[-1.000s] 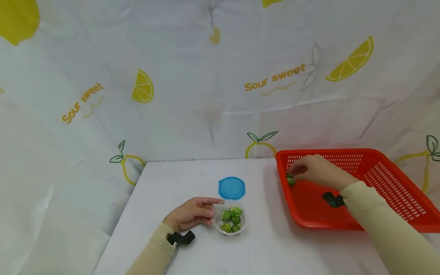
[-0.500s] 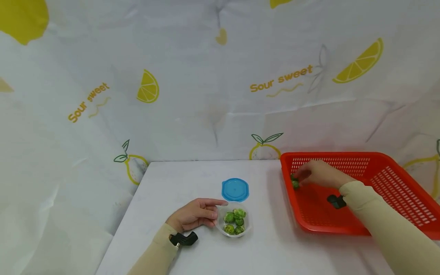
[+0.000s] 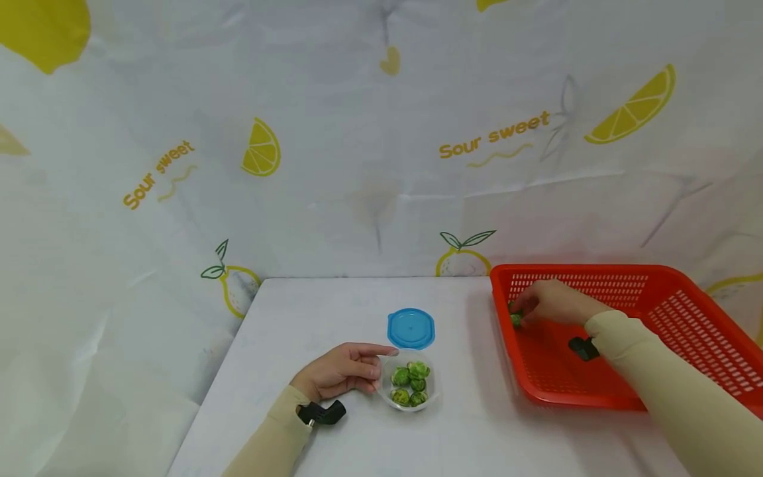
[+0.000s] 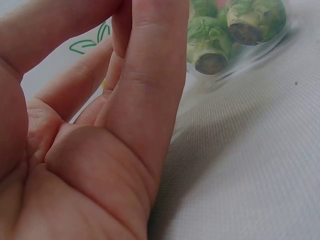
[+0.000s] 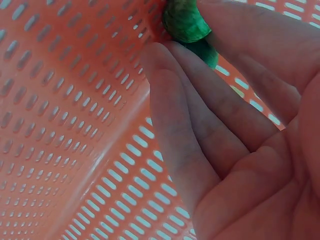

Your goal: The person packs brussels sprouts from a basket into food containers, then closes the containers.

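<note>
Your right hand is down inside the red perforated basket, near its left wall and toward the far corner. There the wrist view shows one Brussels sprout between your thumb and the other fingertips, with a second, darker green piece just under it. The thumb seems to touch the sprout, but whether the fingers truly clamp it, I cannot tell.

Your left hand lies on the white table and touches the clear plastic bowl from outside. The index finger is straight along the rim; the others are a little bent against the side, and none seems to be closed around it. Five sprouts are in this bowl, and the blue lid lies flat just behind it.

In my judgement, the round sprout could roll out from your fingertips if the pinch is only at its edge, or be jammed against the wall if you press sideways. Two pieces so near each other could also disturb the grasp. The bowl looks light, so a careless push of the left fingers may slide it or tip it.
</note>
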Demonstrator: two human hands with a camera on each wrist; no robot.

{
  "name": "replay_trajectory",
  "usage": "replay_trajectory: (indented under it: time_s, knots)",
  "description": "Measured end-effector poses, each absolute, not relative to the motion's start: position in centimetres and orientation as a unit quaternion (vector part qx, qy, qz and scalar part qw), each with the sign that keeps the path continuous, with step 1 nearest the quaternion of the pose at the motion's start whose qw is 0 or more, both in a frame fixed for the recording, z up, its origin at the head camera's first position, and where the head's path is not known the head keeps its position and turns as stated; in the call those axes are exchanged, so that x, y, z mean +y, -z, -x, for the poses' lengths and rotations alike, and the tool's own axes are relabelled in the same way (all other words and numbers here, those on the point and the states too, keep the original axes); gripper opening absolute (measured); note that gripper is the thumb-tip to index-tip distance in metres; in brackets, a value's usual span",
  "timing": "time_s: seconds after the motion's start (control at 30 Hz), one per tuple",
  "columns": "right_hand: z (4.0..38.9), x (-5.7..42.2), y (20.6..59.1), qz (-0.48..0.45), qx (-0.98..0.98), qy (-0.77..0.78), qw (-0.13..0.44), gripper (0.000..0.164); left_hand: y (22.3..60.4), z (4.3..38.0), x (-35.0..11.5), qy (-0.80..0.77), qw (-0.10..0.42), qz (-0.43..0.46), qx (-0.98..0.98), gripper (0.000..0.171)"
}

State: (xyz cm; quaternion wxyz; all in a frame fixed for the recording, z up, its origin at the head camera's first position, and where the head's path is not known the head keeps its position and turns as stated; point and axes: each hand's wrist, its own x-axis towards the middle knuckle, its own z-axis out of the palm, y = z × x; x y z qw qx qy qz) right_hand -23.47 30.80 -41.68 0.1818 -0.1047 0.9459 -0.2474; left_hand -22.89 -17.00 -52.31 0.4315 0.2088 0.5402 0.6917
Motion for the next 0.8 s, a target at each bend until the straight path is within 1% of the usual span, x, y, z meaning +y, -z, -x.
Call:
replay_trajectory:
  time_s: [0.27, 0.47, 0.8]
  knots:
    - [23.8, 30.6, 41.8, 0.102, 0.951, 0.233, 0.178, 0.031, 52.2, 23.1, -16.8, -0.69, 0.431, -0.211, 0.543, 0.061]
    - [23.9, 30.2, 42.2, 0.087, 0.955, 0.231, 0.165, 0.026, 52.1, 23.1, -16.7, -0.688, 0.434, -0.203, 0.545, 0.06]
    - [24.1, 29.7, 42.2, 0.082, 0.957, 0.228, 0.157, 0.026, 52.4, 23.0, -17.0, -0.693, 0.431, -0.2, 0.541, 0.059]
